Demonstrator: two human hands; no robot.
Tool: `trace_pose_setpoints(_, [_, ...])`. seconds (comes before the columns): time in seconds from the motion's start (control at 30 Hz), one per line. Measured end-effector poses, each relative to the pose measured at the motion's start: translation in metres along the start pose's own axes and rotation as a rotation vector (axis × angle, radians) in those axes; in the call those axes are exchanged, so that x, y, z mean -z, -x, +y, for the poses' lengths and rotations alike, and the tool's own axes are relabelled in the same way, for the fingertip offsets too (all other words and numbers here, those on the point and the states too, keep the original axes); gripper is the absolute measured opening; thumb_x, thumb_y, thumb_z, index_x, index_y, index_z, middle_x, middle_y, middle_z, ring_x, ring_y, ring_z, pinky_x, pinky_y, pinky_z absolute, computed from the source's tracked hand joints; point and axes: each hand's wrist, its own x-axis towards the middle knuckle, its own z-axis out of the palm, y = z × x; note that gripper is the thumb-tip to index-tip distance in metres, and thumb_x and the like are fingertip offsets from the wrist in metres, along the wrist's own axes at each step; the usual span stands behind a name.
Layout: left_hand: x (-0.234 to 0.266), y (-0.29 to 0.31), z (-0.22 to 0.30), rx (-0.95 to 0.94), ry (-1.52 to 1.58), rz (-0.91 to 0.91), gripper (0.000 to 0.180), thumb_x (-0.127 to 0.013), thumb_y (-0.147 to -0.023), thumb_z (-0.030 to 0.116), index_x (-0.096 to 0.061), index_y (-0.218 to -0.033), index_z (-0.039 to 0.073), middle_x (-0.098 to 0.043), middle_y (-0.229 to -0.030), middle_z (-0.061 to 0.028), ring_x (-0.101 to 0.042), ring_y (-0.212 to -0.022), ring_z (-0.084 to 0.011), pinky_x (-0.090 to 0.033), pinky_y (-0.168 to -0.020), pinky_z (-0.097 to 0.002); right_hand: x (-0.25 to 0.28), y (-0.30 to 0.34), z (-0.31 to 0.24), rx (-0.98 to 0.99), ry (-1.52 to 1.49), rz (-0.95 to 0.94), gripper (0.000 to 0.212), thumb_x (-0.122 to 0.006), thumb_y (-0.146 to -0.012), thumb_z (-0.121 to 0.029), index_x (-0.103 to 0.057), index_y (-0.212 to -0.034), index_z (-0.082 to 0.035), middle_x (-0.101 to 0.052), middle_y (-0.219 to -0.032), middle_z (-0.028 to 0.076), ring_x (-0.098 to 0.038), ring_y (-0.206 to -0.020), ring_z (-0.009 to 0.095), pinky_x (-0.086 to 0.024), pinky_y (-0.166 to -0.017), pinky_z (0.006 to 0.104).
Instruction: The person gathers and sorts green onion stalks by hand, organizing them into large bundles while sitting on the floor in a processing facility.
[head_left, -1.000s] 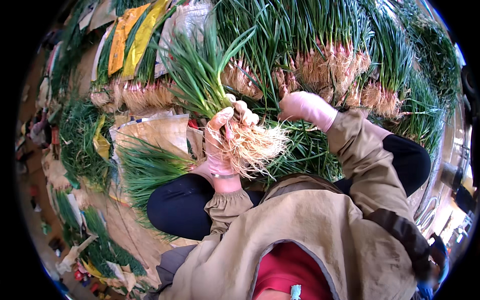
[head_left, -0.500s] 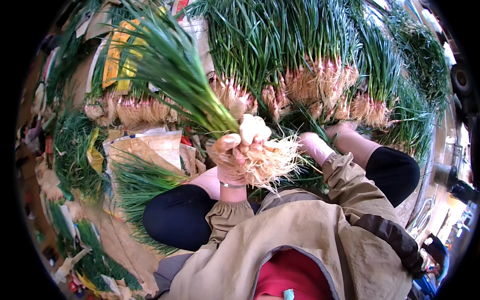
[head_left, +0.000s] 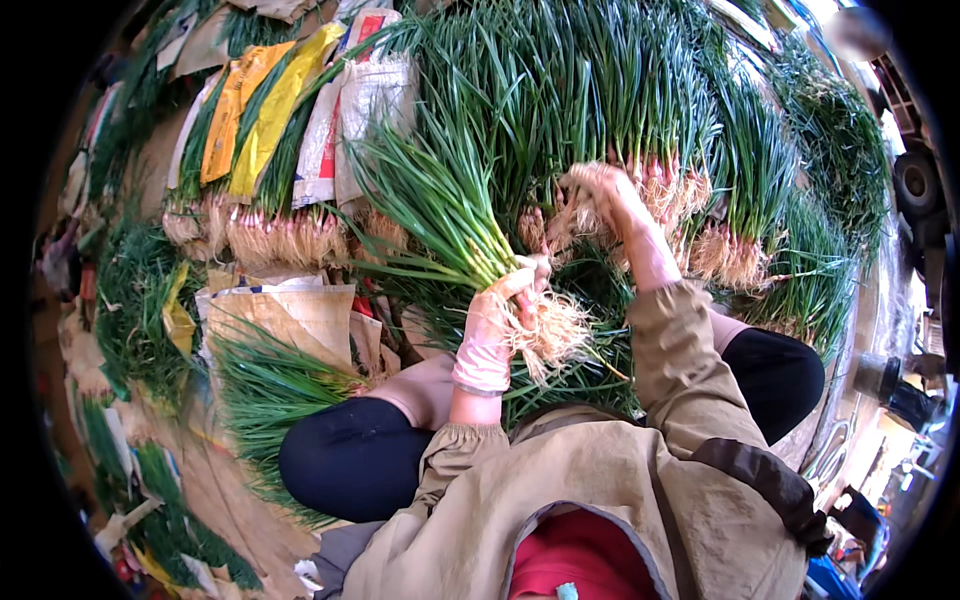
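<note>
My left hand is closed around the lower stems of a bunch of green garlic. Its long leaves fan up and to the left, and its pale roots hang out on the right of the fist. Farther off, my right hand is at the front edge of a thick row of green garlic, fingers curled over the stem bases and stringy roots. Motion softens the fingertips, and the stems partly hide them.
Left of the row lie more bunches with pinkish bulbs, partly under yellow plastic strips and a white sack. Loose leaves lie beside my left knee. A wheel stands at the far right.
My left hand has lowered and turned slightly with its bunch, whose leaves have settled lower. The right hand has moved from near my right knee up to the row's roots and stems.
</note>
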Motion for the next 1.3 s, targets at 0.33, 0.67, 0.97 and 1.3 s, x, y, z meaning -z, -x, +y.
trace_pose_setpoints(0.33, [-0.005,-0.008,-0.031,0.087,-0.298,0.318,0.006,-0.059,-0.078,0.004,-0.056,-0.083,0.000,-0.053,-0.053,-0.0092,-0.050,-0.036,-0.0177,-0.040,-0.032,-0.0271,-0.072,0.070,0.054,0.491,0.618,0.297,0.029,-0.055,-0.086,-0.030,-0.054,-0.082,-0.002,-0.056,-0.063,0.014,-0.056,-0.059,0.030,-0.044,-0.054,0.0371])
trace_pose_setpoints(0.67, [-0.012,0.026,0.001,0.049,0.024,0.065,0.013,-0.056,-0.079,0.009,-0.057,-0.091,0.003,-0.058,-0.075,-0.0033,-0.054,-0.062,-0.0064,-0.044,-0.050,-0.0123,-0.071,0.074,0.027,-0.265,-0.776,-0.249,0.031,-0.048,-0.091,-0.037,-0.058,-0.095,-0.009,-0.039,-0.055,-0.005,-0.031,-0.039,0.006,-0.024,-0.036,0.0211])
trace_pose_setpoints(0.97, [0.000,0.011,-0.018,0.058,0.190,-0.061,0.012,-0.053,-0.080,0.003,-0.056,-0.092,0.002,-0.058,-0.084,-0.0040,-0.052,-0.061,-0.0069,-0.043,-0.050,-0.0133,-0.053,0.028,0.070,-0.088,-1.112,-0.177,0.012,-0.057,-0.086,-0.017,-0.052,-0.077,-0.011,-0.050,-0.059,-0.006,-0.042,-0.043,0.005,-0.042,-0.046,0.0173])
trace_pose_setpoints(1.3, [0.005,0.007,-0.017,0.095,0.159,-0.077,0.015,-0.052,-0.078,0.008,-0.052,-0.092,0.002,-0.058,-0.082,-0.0092,-0.059,-0.074,-0.0205,-0.050,-0.068,-0.0299,-0.025,0.080,0.089,0.014,-0.015,-0.506,0.022,-0.049,-0.089,-0.022,-0.058,-0.096,-0.003,-0.056,-0.075,0.002,-0.049,-0.063,0.012,-0.041,-0.057,0.0246])
